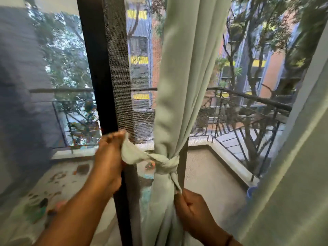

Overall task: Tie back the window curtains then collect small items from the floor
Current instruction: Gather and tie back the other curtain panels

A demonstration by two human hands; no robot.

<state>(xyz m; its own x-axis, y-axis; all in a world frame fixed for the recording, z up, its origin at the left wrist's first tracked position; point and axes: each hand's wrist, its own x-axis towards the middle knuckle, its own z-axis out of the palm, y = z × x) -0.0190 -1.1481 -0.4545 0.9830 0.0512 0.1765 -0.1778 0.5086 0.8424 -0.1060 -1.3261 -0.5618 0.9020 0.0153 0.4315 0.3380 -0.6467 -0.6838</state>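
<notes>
Nearest to the camera we record the right hand (192,208), low and right of centre, its fingers curled round one tail of the pale green fabric tie-back (168,163) where that tail hangs down just below the knot. We note a thin dark band on the right wrist. We find the left hand (110,157) higher and to the left, pinching the other tail of the tie-back between thumb and fingertips and holding it out sideways, taut, away from the knot.

We observe the pale green fabric window curtain (182,77) hanging in the middle of the view, gathered into a narrow bundle, with the tie-back wrapped around its waist and knotted on the left side. A second pale green curtain panel (301,157) runs down the right edge. Beside the left hand stands the dark vertical door frame (99,77) with grey insect mesh. Beyond the glass we see a balcony floor (204,174) bounded by a black metal railing (248,125), with trees and buildings behind. Small blurred objects lie on the floor at lower left; we cannot identify them.
</notes>
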